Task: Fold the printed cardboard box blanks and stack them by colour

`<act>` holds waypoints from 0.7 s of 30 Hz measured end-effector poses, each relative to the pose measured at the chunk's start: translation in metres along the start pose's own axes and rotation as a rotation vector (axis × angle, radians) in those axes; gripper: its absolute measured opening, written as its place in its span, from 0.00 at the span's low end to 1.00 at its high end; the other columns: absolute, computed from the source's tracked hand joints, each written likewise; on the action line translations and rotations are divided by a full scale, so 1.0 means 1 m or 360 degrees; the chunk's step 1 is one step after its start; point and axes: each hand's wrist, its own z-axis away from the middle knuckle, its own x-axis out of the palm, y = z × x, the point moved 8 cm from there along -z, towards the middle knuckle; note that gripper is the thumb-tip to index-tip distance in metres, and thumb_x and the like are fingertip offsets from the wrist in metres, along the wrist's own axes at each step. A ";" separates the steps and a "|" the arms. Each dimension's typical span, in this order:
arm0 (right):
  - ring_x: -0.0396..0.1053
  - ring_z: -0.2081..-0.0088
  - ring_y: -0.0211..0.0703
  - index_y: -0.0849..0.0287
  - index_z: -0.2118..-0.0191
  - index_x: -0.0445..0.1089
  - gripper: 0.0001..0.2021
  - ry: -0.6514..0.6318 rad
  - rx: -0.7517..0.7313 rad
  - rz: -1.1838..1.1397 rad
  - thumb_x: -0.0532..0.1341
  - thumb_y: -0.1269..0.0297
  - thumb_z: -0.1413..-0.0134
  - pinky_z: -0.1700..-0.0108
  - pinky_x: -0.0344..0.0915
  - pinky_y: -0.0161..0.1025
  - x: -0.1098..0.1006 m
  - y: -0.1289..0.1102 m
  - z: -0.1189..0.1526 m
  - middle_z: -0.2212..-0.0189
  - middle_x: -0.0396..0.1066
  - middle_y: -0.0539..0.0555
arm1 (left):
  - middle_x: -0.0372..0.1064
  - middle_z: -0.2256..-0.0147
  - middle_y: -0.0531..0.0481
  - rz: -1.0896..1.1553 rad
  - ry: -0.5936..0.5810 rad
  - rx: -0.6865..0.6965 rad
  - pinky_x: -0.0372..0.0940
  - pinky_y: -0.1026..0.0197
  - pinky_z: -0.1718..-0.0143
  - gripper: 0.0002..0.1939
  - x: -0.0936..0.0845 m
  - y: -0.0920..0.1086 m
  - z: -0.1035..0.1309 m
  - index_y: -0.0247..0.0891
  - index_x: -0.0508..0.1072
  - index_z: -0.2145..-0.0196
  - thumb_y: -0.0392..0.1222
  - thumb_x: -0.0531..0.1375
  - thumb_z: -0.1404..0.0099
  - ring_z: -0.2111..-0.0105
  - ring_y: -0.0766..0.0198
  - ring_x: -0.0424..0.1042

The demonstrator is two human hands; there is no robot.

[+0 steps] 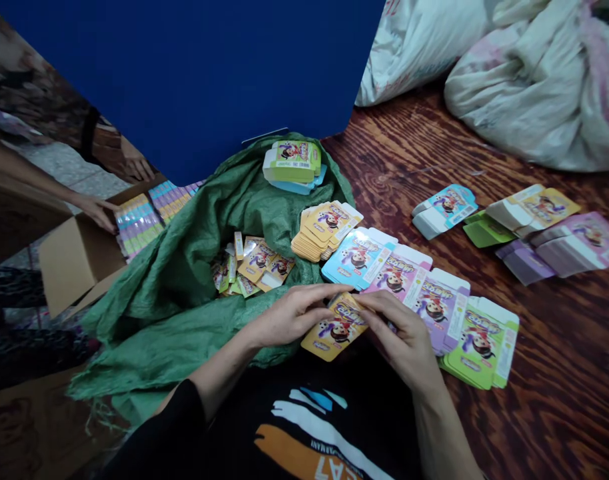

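Between my two hands is a yellow card box (334, 330) with a cartoon figure on its front. My left hand (302, 312) pinches its upper left side, and my right hand (397, 327) grips the upper right edge. Just beyond lie stacks of flat boxes: a yellow stack (327, 230), a blue stack (359, 257), a pink stack (397, 270), a purple stack (439, 310) and a green stack (484, 343). Left of them, a green woven sack (184, 320) gapes around some loose yellow and green boxes (259, 263).
More bundled boxes rest on the sack's far edge (294, 160) and on the wooden table (399, 153) at right. White sacks (539, 87) stand behind. A blue panel (209, 73) rises ahead. At left, another person's hand (97, 212) touches packs in a cardboard carton (74, 257).
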 end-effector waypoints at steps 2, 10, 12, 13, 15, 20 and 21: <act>0.75 0.58 0.41 0.45 0.46 0.79 0.16 0.0017 0.0019 -0.0006 0.61 0.69 0.34 0.56 0.73 0.37 0.001 0.001 -0.002 0.59 0.77 0.53 | 0.73 0.41 0.42 -0.0037 -0.0004 0.0022 0.66 0.53 0.40 0.24 -0.003 0.001 0.000 0.42 0.67 0.34 0.41 0.58 0.26 0.44 0.55 0.73; 0.77 0.58 0.45 0.49 0.50 0.81 0.13 -0.0377 0.0103 0.0022 0.59 0.62 0.32 0.57 0.72 0.41 0.021 -0.005 -0.023 0.59 0.79 0.55 | 0.76 0.44 0.44 0.0035 0.0099 -0.0160 0.70 0.54 0.44 0.19 -0.036 -0.003 0.017 0.42 0.73 0.41 0.43 0.58 0.27 0.47 0.56 0.76; 0.76 0.57 0.47 0.50 0.51 0.80 0.13 -0.0326 0.0051 0.0156 0.59 0.60 0.32 0.55 0.71 0.43 0.013 -0.006 -0.044 0.59 0.79 0.55 | 0.75 0.43 0.43 -0.0073 0.0293 -0.0261 0.71 0.54 0.45 0.20 -0.068 -0.008 0.030 0.41 0.74 0.41 0.46 0.58 0.27 0.47 0.54 0.76; 0.76 0.56 0.48 0.51 0.52 0.80 0.13 -0.0232 0.0013 0.0266 0.59 0.59 0.33 0.54 0.71 0.45 0.005 -0.005 -0.058 0.58 0.79 0.56 | 0.74 0.42 0.42 -0.0161 0.0400 -0.0329 0.71 0.53 0.45 0.22 -0.086 -0.011 0.038 0.39 0.73 0.40 0.48 0.57 0.27 0.47 0.53 0.76; 0.74 0.54 0.52 0.53 0.52 0.79 0.13 -0.0032 -0.0046 0.0560 0.60 0.57 0.34 0.52 0.69 0.49 -0.008 -0.001 -0.091 0.57 0.79 0.58 | 0.69 0.38 0.41 -0.0435 0.0591 -0.0461 0.67 0.49 0.39 0.26 -0.116 -0.018 0.054 0.39 0.70 0.37 0.51 0.57 0.28 0.42 0.50 0.72; 0.66 0.46 0.67 0.63 0.41 0.71 0.28 -0.0157 0.0213 0.1441 0.69 0.54 0.45 0.47 0.62 0.59 0.011 0.032 -0.163 0.48 0.75 0.69 | 0.50 0.28 0.41 -0.0902 0.0685 -0.0572 0.49 0.43 0.28 0.33 -0.129 -0.029 0.065 0.41 0.60 0.30 0.54 0.56 0.29 0.28 0.48 0.50; 0.66 0.46 0.68 0.64 0.41 0.70 0.30 -0.0245 0.0280 0.1540 0.70 0.53 0.47 0.47 0.62 0.59 0.020 0.039 -0.170 0.49 0.75 0.70 | 0.50 0.28 0.40 -0.0878 0.0631 -0.0559 0.49 0.44 0.28 0.33 -0.122 -0.030 0.062 0.40 0.59 0.30 0.54 0.55 0.28 0.28 0.49 0.50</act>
